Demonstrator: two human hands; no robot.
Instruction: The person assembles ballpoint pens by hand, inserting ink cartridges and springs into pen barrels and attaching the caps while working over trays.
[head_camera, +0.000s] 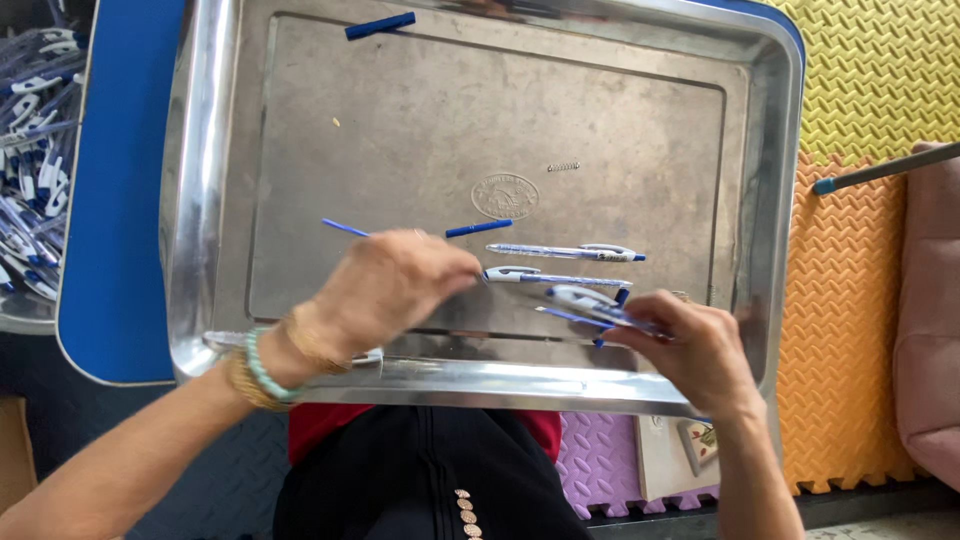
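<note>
My left hand (385, 285) is curled, and its fingertips are pressed together on the end of a clear pen with a white and blue clip (555, 278). My right hand (695, 345) pinches another pen (592, 303) of the same kind between thumb and fingers, just above the near rim of the metal tray (215, 200). A third pen (565, 252) lies flat a little farther out, close beside the one I pinch with the left. A thin blue refill (345, 228) comes out behind my left hand, and a short blue piece (478, 229) lies near it. A small spring (563, 167) lies alone toward the middle. The far half of the tray is open, with only a blue cap (380, 25) at the far edge. Both hands work close to the near rim.
</note>
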